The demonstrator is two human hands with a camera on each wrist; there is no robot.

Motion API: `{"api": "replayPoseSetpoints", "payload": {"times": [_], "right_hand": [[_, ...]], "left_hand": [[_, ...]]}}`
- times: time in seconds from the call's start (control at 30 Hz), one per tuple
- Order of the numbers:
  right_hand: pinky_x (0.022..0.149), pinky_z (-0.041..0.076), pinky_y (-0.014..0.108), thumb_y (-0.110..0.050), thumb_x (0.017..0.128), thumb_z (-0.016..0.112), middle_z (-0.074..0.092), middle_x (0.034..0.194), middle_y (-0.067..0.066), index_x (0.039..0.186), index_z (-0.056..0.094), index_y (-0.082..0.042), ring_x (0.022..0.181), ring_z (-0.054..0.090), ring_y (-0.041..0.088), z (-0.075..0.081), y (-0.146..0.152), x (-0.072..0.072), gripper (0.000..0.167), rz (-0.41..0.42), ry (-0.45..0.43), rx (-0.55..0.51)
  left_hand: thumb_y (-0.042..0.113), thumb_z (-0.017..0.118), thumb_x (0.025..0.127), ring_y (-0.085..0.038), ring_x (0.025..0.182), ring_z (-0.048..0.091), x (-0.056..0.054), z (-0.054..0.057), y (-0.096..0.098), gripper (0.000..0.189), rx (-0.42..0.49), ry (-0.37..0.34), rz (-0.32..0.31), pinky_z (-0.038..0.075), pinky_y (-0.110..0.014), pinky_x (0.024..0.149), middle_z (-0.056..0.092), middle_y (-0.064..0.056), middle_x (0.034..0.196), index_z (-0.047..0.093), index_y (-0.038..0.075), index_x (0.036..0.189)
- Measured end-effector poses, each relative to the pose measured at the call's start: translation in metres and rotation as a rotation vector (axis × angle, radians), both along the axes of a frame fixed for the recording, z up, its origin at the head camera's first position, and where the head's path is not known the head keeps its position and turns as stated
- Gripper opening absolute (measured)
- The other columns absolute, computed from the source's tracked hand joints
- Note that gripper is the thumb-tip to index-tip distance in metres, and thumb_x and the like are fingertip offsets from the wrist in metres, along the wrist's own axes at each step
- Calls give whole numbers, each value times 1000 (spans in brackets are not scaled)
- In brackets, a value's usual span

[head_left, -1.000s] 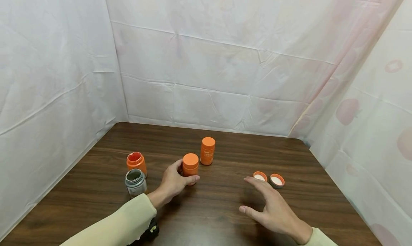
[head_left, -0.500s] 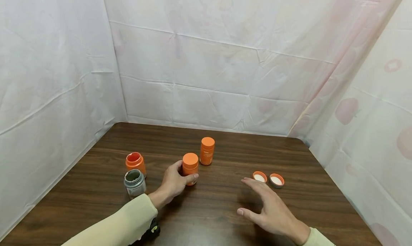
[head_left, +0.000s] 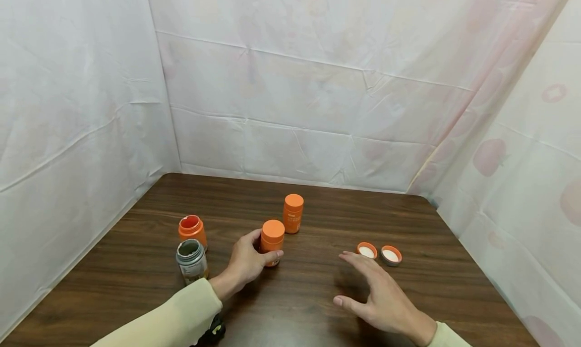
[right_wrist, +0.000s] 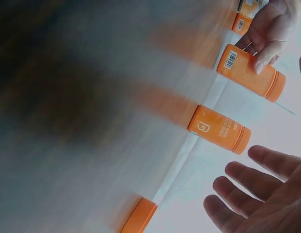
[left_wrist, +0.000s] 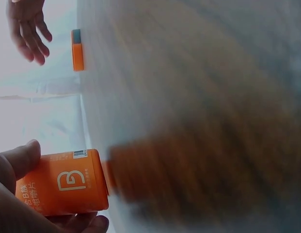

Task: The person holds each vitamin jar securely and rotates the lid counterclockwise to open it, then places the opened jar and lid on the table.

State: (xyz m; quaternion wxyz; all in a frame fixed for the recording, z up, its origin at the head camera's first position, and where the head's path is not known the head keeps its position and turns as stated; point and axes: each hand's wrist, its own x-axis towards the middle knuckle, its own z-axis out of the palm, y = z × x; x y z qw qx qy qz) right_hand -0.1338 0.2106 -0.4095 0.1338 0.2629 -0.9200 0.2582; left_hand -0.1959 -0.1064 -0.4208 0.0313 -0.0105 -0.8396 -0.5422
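Observation:
My left hand [head_left: 246, 260] grips a capped orange bottle [head_left: 273, 236] near the middle of the table, thumb on one side and fingers on the other. Its printed side, with a white "B" logo, faces the left wrist camera, and its base is right at the tabletop. Just behind it stands a second capped orange bottle [head_left: 293, 214], upright and untouched. My right hand [head_left: 386, 301] hovers over the right part of the table, fingers spread and holding nothing. Beyond its fingertips lie an orange lid [head_left: 366, 250] and a grey-and-orange lid [head_left: 391, 255], white insides facing up.
At the left, an uncapped orange bottle [head_left: 192, 230] and an uncapped grey bottle [head_left: 191, 258] stand one behind the other, mouths up. The dark wooden table [head_left: 317, 306] ends at pale curtains [head_left: 290, 110] at the back and both sides.
The orange bottle in my left hand has shifted slightly to the right and nearer to me. My right hand has drifted a little left; the other bottles and lids have stayed put.

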Motion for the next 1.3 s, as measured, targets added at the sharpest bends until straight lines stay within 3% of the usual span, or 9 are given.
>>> {"api": "replayPoseSetpoints", "payload": {"times": [0.43,0.83,1.3], "right_hand": [[101,49,50,-61,83,79,48,150,-15,150,48,-31,136,48,13,1,-3,0,79,5,20,6],[101,49,50,-55,82,83,48,150,-15,150,48,-32,136,50,15,-1,-6,2,80,15,34,12],[100,50,47,-57,82,82,49,149,-16,149,49,-32,133,52,13,1,-10,3,79,35,57,-2]], "left_hand": [[24,91,79,-22,113,65,12,4,0,62,-6,19,-66,51,-49,99,69,-2,122,65,14,133],[22,94,74,-19,105,67,21,6,0,63,-38,81,-97,53,-47,96,71,-1,116,67,13,130],[25,95,73,-20,103,67,34,8,0,60,-40,129,-214,52,-49,94,72,4,112,69,15,126]]}}
